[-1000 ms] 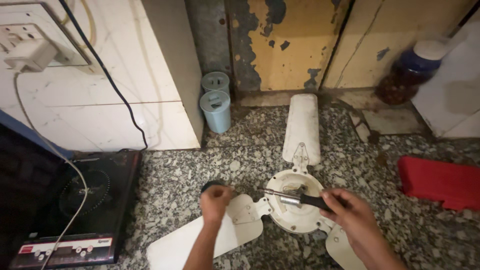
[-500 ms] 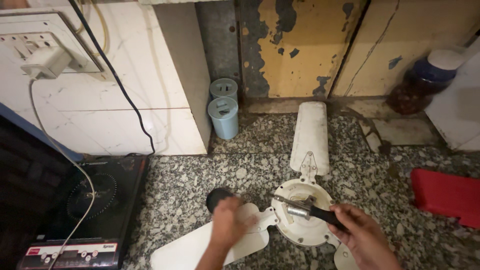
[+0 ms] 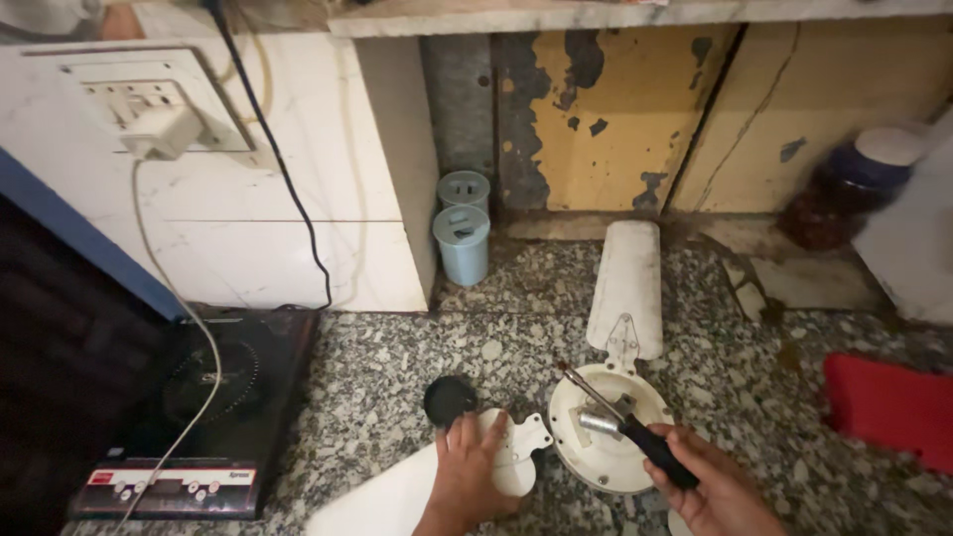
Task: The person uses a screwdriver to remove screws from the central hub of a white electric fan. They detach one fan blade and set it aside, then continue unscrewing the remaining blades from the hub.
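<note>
On the speckled stone floor, low in the view, lies a white ceiling fan with its round motor housing facing up. One blade points away toward the wall; a second blade runs down-left and is cut off by the bottom edge, and a third is barely visible beneath the right wrist. The left hand lies flat on the second blade near its metal bracket, fingers spread and unclenched, gripping nothing. The right hand, partly cut off at the bottom edge, is clenched around the black handle of a screwdriver, whose thin shaft slants up-left over the housing. A small black round object sits just beside the left fingertips; what it is cannot be made out. Farther out, two pale blue containers stand against the peeling yellow wall, a black induction cooktop lies at left, a red object at right, and a blurred dark jar beyond it.
</note>
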